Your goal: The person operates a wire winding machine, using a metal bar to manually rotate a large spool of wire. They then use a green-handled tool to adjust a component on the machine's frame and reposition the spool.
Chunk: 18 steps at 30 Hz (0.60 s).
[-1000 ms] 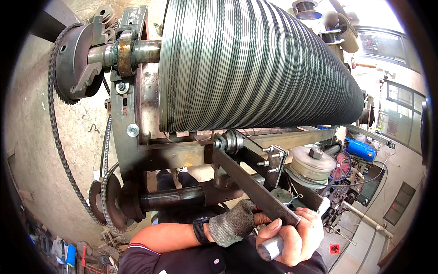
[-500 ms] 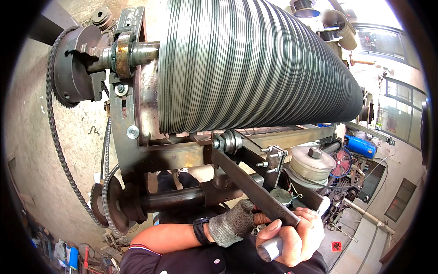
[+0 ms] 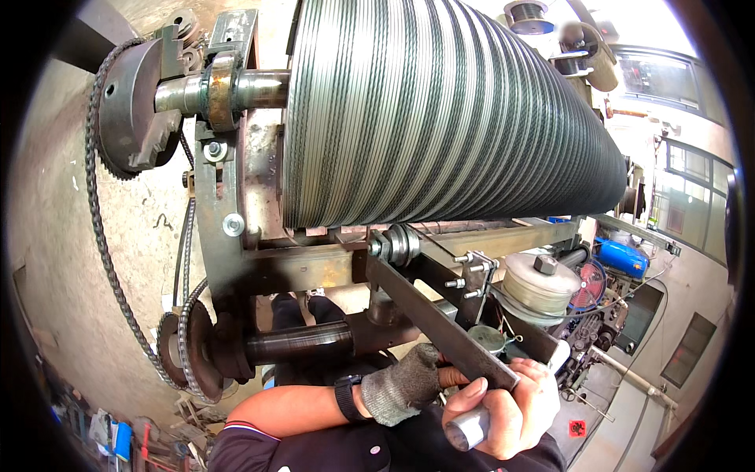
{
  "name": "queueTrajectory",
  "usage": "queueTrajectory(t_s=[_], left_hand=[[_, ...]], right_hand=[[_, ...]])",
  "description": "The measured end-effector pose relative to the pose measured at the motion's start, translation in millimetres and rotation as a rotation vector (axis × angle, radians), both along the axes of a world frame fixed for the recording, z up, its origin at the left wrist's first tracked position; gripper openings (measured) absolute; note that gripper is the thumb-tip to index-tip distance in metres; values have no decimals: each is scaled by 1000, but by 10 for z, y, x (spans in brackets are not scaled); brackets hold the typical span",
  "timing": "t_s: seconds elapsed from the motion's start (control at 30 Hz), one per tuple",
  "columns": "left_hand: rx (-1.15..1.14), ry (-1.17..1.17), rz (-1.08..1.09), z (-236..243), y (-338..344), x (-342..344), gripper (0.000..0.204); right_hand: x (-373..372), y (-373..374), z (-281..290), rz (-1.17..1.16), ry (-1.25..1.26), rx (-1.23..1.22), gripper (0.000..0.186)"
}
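Note:
My right hand (image 3: 503,409) is bare and wraps around a metal pipe handle (image 3: 467,429) at the near end of a pair of flat steel bars. Its thumb lies along the pipe by the end of the left flat bar (image 3: 440,322). My left hand (image 3: 405,385), in a grey fingerless glove, is curled closed against that bar's underside; its fingertips go behind the bar, so what they hold is hidden. At the bars' far end a grooved roller (image 3: 401,245) sits just below a large drum (image 3: 432,118) wound with dark and silvery strand. Between the bars is a white spool (image 3: 539,287).
A chuck (image 3: 130,110) and a drive chain (image 3: 96,204) run at the left, down to a sprocket (image 3: 193,346). A steel frame beam (image 3: 307,270) crosses under the drum. To the right are a fan (image 3: 591,285), a blue tank (image 3: 621,256) and other machinery.
The chuck and its jaws have turned, and the stripes on the drum have shifted. Both hands keep their places on the bars and the handle.

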<state>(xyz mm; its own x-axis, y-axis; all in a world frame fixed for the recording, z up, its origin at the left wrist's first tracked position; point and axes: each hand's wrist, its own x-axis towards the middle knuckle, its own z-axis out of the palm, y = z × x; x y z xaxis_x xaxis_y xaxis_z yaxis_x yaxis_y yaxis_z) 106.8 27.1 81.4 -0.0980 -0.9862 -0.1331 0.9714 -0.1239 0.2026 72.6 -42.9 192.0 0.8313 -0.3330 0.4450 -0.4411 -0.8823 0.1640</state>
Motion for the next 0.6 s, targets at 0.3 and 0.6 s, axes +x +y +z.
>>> queueTrajectory(t_s=[0.3,0.6], left_hand=[[-41,-27,-18,-43,29,-51,26],[-49,-157,-14,-117,82,-123,26]], right_hand=[[-60,-16,-60,72,-60,-42,19],[-27,45,-12,20,3,-9,21]])
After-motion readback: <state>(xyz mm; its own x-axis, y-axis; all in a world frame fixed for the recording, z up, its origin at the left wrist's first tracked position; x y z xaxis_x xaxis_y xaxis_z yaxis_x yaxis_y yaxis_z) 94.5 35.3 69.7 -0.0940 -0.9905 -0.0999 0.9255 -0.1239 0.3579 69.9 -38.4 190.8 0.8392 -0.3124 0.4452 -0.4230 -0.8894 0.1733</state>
